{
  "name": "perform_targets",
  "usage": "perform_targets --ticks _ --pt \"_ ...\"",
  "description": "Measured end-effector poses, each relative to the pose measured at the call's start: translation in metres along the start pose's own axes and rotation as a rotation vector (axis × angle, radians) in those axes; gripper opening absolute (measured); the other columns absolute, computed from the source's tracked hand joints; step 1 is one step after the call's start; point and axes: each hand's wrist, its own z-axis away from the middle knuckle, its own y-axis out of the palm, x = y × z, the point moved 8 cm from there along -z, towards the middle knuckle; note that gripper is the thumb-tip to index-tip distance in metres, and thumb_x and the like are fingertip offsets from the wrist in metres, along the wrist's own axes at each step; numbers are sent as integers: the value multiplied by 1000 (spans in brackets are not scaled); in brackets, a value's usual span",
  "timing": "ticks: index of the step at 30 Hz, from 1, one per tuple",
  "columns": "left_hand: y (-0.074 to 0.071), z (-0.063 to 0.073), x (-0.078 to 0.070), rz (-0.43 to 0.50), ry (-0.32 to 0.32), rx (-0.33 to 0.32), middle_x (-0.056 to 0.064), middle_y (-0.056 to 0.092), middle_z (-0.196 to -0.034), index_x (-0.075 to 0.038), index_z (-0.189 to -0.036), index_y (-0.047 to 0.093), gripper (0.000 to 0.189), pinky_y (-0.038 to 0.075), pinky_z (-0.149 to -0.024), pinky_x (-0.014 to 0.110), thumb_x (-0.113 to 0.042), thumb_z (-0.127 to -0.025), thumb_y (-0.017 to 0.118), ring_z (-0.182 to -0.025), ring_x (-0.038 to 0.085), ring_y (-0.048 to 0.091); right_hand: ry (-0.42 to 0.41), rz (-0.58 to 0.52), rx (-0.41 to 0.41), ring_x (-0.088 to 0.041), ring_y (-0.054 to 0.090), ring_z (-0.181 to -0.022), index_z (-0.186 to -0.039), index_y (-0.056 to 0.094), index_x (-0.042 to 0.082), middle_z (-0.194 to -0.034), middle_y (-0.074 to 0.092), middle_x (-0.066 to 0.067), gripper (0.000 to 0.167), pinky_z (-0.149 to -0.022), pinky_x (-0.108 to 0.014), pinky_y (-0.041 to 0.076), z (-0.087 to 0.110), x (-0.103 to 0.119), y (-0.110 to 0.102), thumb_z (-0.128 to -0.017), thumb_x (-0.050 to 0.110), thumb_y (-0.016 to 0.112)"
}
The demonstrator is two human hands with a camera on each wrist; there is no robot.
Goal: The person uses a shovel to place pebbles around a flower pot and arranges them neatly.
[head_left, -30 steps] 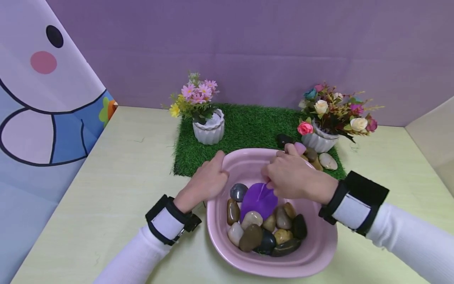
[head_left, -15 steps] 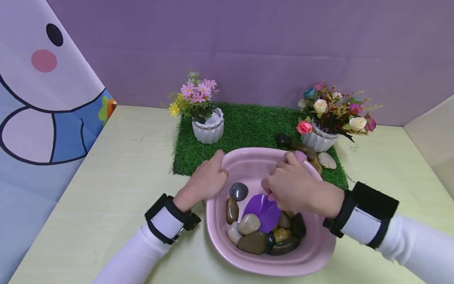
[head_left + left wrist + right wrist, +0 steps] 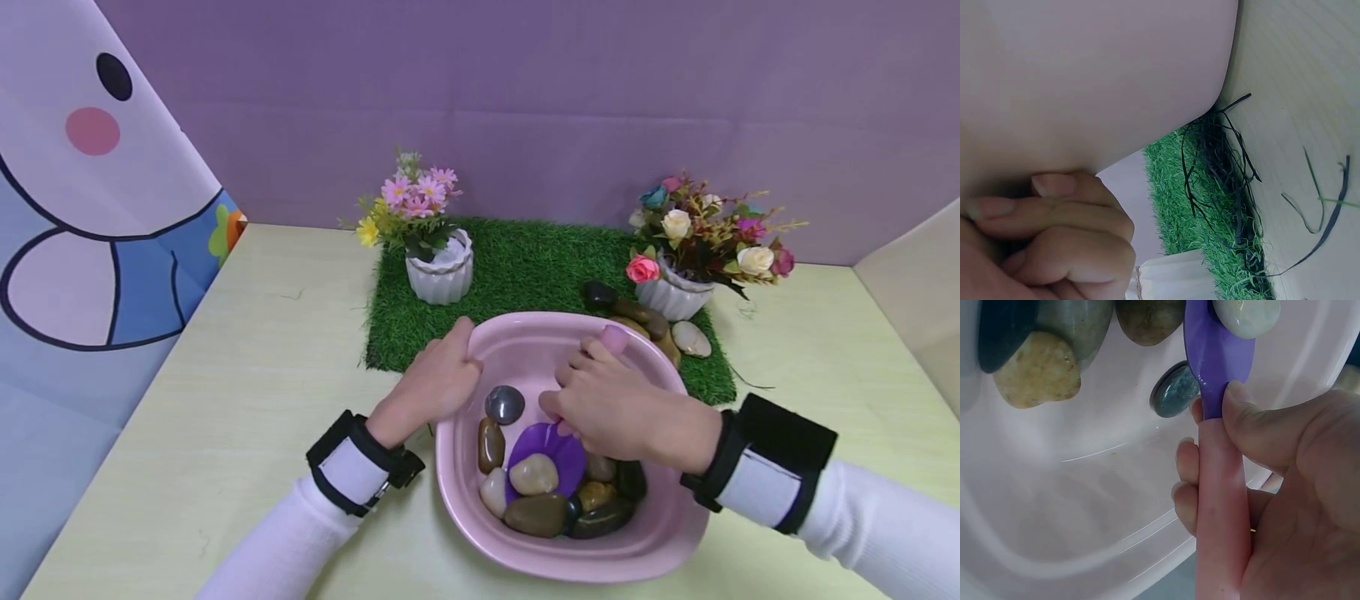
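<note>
A pink basin (image 3: 573, 569) with several smooth stones inside stands on the table. My left hand (image 3: 433, 377) grips its left far rim; in the left wrist view the curled fingers (image 3: 1072, 215) press against the outer wall. My right hand (image 3: 618, 404) is over the basin, wrapped round the pink handle (image 3: 1221, 506) of a toy shovel with a purple blade (image 3: 557, 447). The thumb lies along the neck of the shovel. A cream stone (image 3: 534, 474) rests over the blade, and a brown stone (image 3: 537, 515) lies just in front. Part of the blade is hidden under stones.
Behind the basin lies an artificial grass mat (image 3: 540, 258) with two white flower pots, one at left (image 3: 441, 275) and one at right (image 3: 675, 296). Several stones (image 3: 663, 329) sit beside the right pot, close to the basin's far rim.
The right hand has drawn the shovel lower in the basin, its blade swinging right and then back left under the cream stone. The brown stone has turned. The left hand stays on the rim.
</note>
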Motion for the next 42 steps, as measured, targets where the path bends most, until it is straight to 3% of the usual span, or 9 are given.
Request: perform_targets --ticks 6,13,33,42 --pt "0 0 0 -1 2 -6 18 59 -85 -3 -114 46 16 56 -45 34 -8 -99 45 -54 23 66 34 -94 -8 -18 49 -77 -81 68 22 -76 52 7 14 -81 -42 34 3 -5 3 -87 24 82" --pt "0 1 1 6 -2 -7 19 59 -85 -4 -114 46 16 56 -44 34 -8 -98 45 -53 22 66 112 -256 64 -14 50 -77 -81 70 27 -78 53 12 13 -83 -44 32 8 -14 12 -88 22 80" --pt "-1 0 0 9 14 -13 18 58 -85 -3 -116 46 18 56 -44 35 -8 -99 45 -53 22 66 142 -522 131 -6 51 -78 -85 71 31 -73 57 23 13 -84 -47 29 21 -25 16 -91 21 76" --pt "-1 0 1 -4 18 -14 18 56 -84 -3 -115 46 17 55 -46 35 -8 -99 46 -55 23 65 117 -654 138 -4 51 -77 -89 72 25 -78 59 18 12 -84 -41 38 27 -32 6 -92 14 72"
